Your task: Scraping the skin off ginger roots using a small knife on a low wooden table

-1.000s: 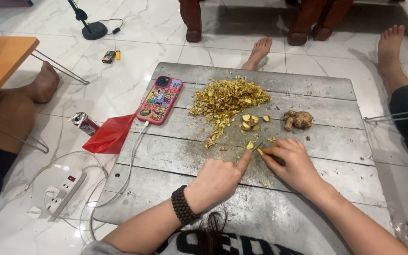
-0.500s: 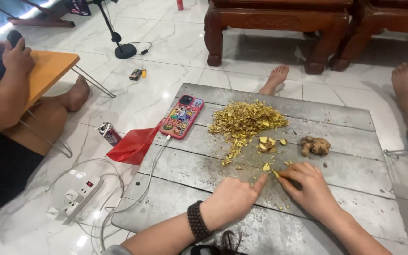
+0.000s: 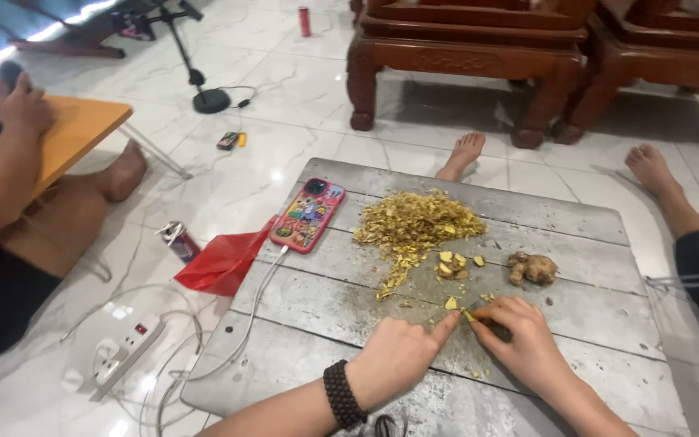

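My left hand [image 3: 402,354] rests on the grey wooden board [image 3: 576,226], its forefinger stretched out to a small yellow piece [image 3: 469,315] at the fingertip. My right hand [image 3: 523,340] is closed around a knife, of which only a bit of blade shows by that piece. A pile of yellow chopped bits [image 3: 414,222] lies further back, with a few thicker yellow slices [image 3: 452,265] beside it. A knobbly brown root [image 3: 531,268] sits to the right of the slices.
A phone in a colourful case [image 3: 309,214] lies on the board's left edge, its cable running to a white power strip [image 3: 119,352]. A red bag [image 3: 224,263] and a can [image 3: 178,239] lie on the tiles. Another person sits at left by an orange table [image 3: 82,129]. Dark wooden furniture [image 3: 463,57] stands behind.
The camera has tilted up and moved closer, showing more of the furniture and the person at left. Both hands stay at the same spot on the board by the small yellow piece.
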